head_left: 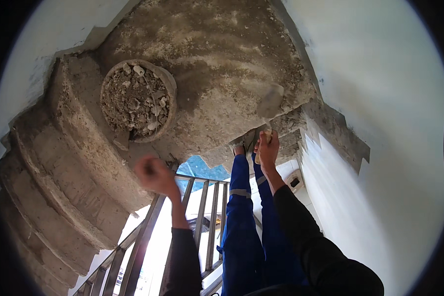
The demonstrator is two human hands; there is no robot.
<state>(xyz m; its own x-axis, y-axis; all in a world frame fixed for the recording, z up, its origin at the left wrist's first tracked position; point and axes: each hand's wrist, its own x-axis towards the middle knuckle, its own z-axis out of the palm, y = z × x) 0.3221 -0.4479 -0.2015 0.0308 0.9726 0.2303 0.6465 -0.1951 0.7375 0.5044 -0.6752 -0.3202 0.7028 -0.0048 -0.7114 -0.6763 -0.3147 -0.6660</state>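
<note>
My right hand [268,150] is closed round the light-coloured handle of a trowel [270,102]. Its grey blade points away from me over the edge of the dusty concrete landing [217,98], slightly blurred. My left hand [155,173] is raised near the top of the metal railing, apart from it; motion smears its fingers, so their grip is unclear. Beyond it, at the left of the landing, stands a round tub [171,86] filled with broken rubble and dry debris. A flat piece [122,140] rests against the tub's near side.
Concrete steps [64,163] curve down along the left. A metal railing [148,227] runs below my left arm, with a drop behind it. White walls [380,98] stand at both sides, roughly patched along the stairs. My legs in blue trousers [241,217] are below.
</note>
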